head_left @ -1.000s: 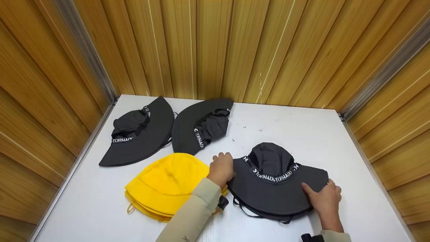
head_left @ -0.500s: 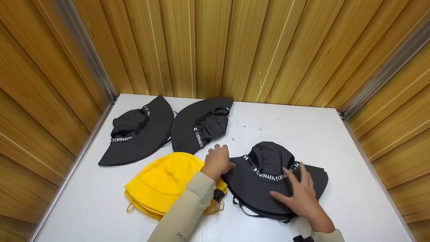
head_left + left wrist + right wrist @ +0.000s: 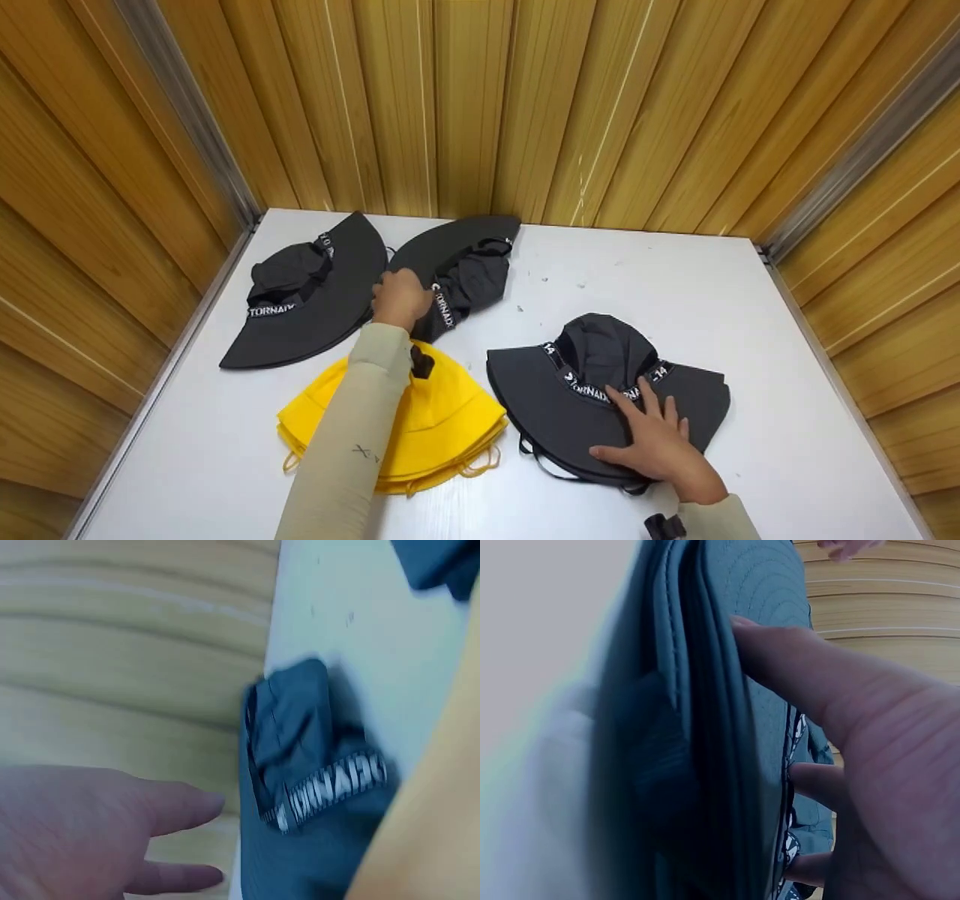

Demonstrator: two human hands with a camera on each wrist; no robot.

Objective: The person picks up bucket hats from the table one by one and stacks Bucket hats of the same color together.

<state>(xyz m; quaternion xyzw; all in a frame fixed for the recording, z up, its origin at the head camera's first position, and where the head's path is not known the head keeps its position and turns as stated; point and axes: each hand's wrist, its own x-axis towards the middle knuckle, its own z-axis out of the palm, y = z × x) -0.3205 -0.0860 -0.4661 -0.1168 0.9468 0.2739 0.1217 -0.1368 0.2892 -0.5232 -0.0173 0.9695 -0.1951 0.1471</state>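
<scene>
My left hand (image 3: 403, 298) is above the left part of a dark bucket hat (image 3: 474, 281) at the back; whether it touches the brim cannot be told. In the left wrist view its fingers (image 3: 184, 806) reach out straight beside that hat, with nothing held. With fingers spread, my right hand (image 3: 660, 446) rests on the brim of a dark hat (image 3: 555, 420) lettered TORNADO. Layered brim edges (image 3: 724, 727) show under my thumb in the right wrist view. Another dark hat (image 3: 352, 292) lies at the back left.
Yellow bucket hats (image 3: 442, 427), stacked, lie beneath my left forearm with thin cords at their edge. A white table (image 3: 675, 285) carries everything. Wood-patterned panels (image 3: 480, 112) enclose its back and sides.
My left hand has left the front dark hat's brim and moved left and back across the yellow hats. My right hand went from gripping the brim's right edge to lying spread on top.
</scene>
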